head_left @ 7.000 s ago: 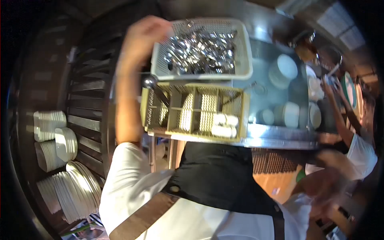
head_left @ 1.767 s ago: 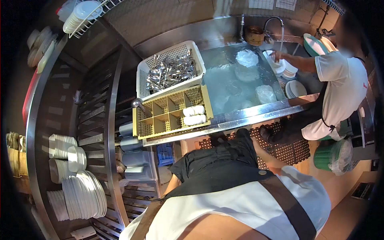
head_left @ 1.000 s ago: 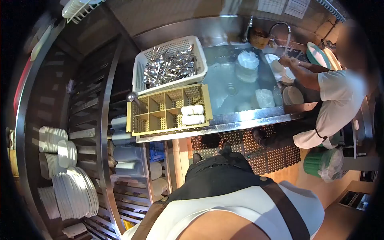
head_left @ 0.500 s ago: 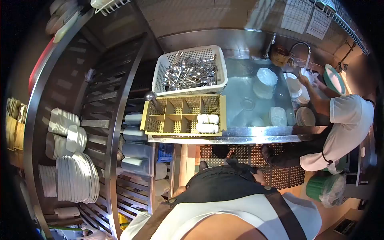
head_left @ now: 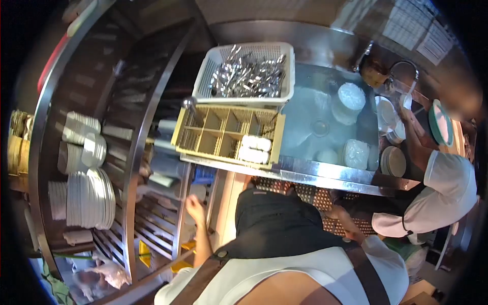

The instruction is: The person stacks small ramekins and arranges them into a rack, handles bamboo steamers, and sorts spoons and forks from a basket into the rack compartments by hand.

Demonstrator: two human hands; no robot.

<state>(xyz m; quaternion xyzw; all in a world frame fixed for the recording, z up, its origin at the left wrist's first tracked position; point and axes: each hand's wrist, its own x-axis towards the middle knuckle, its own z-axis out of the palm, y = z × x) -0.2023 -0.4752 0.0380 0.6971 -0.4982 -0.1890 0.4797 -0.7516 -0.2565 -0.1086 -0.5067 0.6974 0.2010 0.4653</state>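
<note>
My left hand [head_left: 194,208] is raised beside the dish rack, loosely bent and holding nothing I can see. It is nearest the rack's slats and the plastic containers [head_left: 168,170] on it. My right hand [head_left: 336,212] hangs low at my right side over the floor mat, fingers loosely out with nothing visible in them. On the counter in front of me a yellow compartment rack [head_left: 203,147] holds rolled white cloth-like bundles [head_left: 254,149]. Behind it a white basket [head_left: 203,76] is heaped with cutlery [head_left: 249,76]. Neither hand touches these.
A water-filled sink [head_left: 305,117] holds stacked white dishes [head_left: 351,104]. At right a co-worker [head_left: 447,188] handles a white item by the tap. Stacks of white plates [head_left: 91,198] stand on the left shelf. A perforated mat [head_left: 310,195] covers the floor.
My view has turned and tilted slightly. My left hand has come up and away from my hip, toward the rack. My right arm has swung out further from my side.
</note>
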